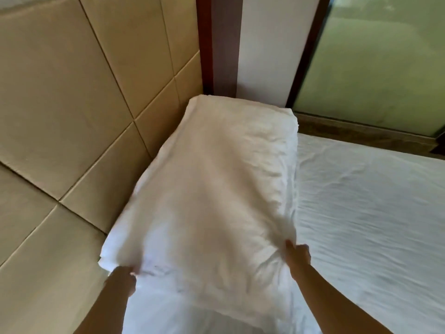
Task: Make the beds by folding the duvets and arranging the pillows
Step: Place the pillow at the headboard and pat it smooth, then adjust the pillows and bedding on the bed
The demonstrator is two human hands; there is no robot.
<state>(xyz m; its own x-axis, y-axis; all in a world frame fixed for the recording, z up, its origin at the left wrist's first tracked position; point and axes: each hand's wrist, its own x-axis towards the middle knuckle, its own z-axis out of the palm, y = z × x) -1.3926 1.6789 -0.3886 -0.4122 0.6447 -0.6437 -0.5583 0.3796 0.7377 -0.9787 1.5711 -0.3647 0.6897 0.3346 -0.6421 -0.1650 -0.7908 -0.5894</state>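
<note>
Gripping with left hand (122,277) and right hand (297,256), fingers curled into the cloth, the two near corners of the pillow (212,177), lying lengthwise on the bed sheet (361,213) against the padded headboard (72,116). Risks skewing or bunching the filling if tugged unevenly. Hemmed in beyond by wooden post (204,44) and frosted glass panel (385,56); little room at the far end.

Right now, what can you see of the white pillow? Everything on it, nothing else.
The pillow is white, long and plump, in a soft, creased fabric case. It lies on the white sheet, its long left side against the beige padded headboard, its far end toward the wall corner. The left grip pinches its near left corner. The right grip holds the near right corner, where the fabric bunches.
</note>
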